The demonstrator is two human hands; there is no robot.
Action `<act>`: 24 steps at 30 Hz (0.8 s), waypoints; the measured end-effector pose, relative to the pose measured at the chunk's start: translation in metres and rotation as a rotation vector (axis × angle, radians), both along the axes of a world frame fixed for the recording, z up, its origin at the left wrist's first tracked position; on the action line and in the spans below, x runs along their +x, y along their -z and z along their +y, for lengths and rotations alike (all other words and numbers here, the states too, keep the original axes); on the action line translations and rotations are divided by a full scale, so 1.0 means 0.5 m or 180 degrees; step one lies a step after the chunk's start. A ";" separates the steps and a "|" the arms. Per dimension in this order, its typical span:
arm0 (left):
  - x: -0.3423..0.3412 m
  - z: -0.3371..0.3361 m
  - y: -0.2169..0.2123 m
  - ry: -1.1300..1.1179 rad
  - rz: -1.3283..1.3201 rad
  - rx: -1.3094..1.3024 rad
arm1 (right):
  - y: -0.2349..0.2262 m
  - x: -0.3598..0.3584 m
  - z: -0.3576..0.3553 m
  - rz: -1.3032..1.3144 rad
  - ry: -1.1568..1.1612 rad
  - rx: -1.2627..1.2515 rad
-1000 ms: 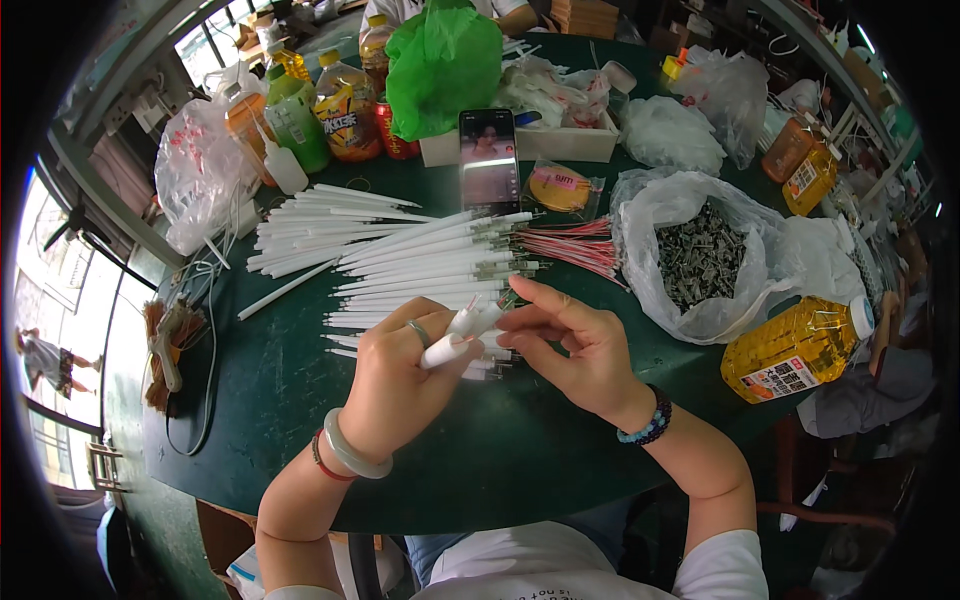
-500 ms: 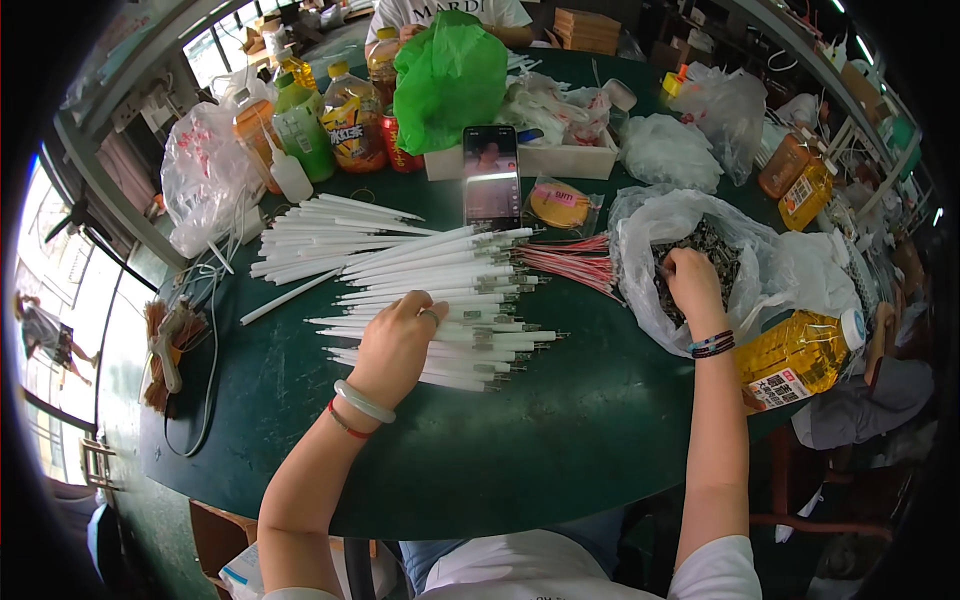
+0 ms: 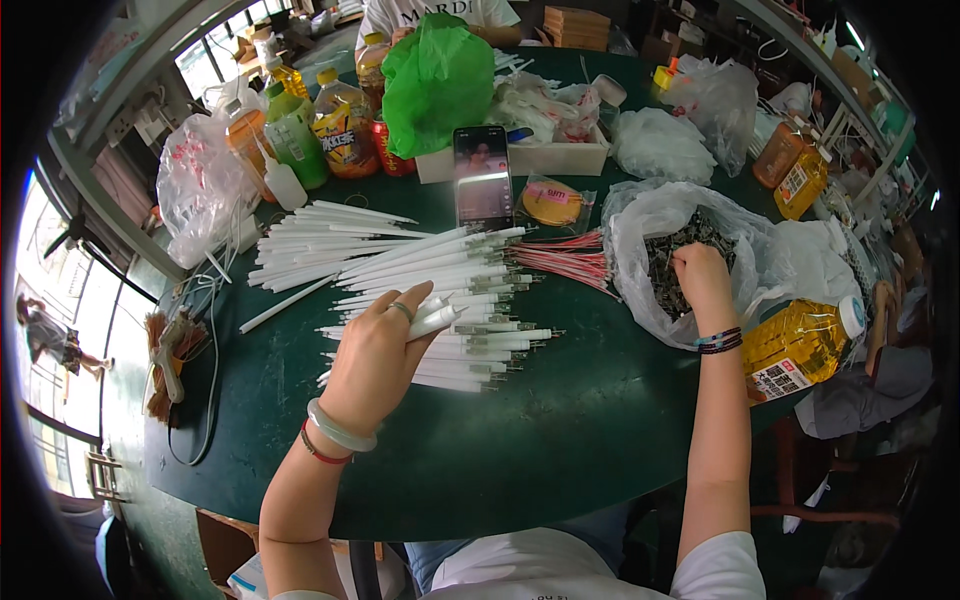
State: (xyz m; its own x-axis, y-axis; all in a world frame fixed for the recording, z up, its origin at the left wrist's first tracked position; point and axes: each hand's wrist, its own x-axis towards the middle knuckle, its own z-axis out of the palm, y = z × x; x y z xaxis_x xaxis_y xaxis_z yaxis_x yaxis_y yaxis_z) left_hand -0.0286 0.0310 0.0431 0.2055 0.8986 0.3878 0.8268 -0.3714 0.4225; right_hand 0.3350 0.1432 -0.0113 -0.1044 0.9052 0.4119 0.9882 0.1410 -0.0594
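**Reaching for a small part while a tube waits in the other hand**

You are holding one slim white plastic tube (image 3: 432, 322) in your left hand (image 3: 375, 360), fingers curled and pinching it just above the spread of matching white tubes with metal ends (image 3: 440, 300) lying across the dark green round tabletop (image 3: 560, 440). Your right hand (image 3: 700, 280) is dipping into the open clear plastic bag of small dark metal pieces (image 3: 680, 255), fingertips bent down among them; whether they are closing on a piece I cannot tell, since the fingertips are sinking out of sight.

By the look of it, you are fetching a fitting for the tube in hand. The next move is likely calling for you to be picking out a single piece cleanly, bringing it across to the tube's open end, and lining the two up while your left hand is keeping the tube steady.

A bundle of thin red wires (image 3: 565, 265) is lying between pile and bag.
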 end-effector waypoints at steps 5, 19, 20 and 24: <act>0.008 -0.004 -0.014 0.0372 -0.0570 0.0141 | -0.029 0.018 -0.013 0.0371 -0.0060 0.0508; 0.034 -0.036 -0.036 0.0648 -0.1954 -0.1437 | -0.160 -0.261 -0.143 0.4183 -0.2361 -0.1923; 0.038 -0.037 -0.037 0.0728 -0.2195 -0.1408 | -0.163 -0.278 -0.148 0.4109 -0.2494 -0.2071; 0.037 -0.040 -0.025 0.0591 -0.2462 -0.0975 | -0.154 -0.323 -0.156 0.4018 -0.2646 -0.2258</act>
State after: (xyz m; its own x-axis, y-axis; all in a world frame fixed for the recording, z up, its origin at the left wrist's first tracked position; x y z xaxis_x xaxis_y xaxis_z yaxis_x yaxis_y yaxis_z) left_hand -0.0103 0.0111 0.0557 0.1374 0.9646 0.2251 0.2011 -0.2497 0.9472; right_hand 0.1733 0.0651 0.0656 -0.5642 0.8088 0.1660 -0.0519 0.1659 -0.9848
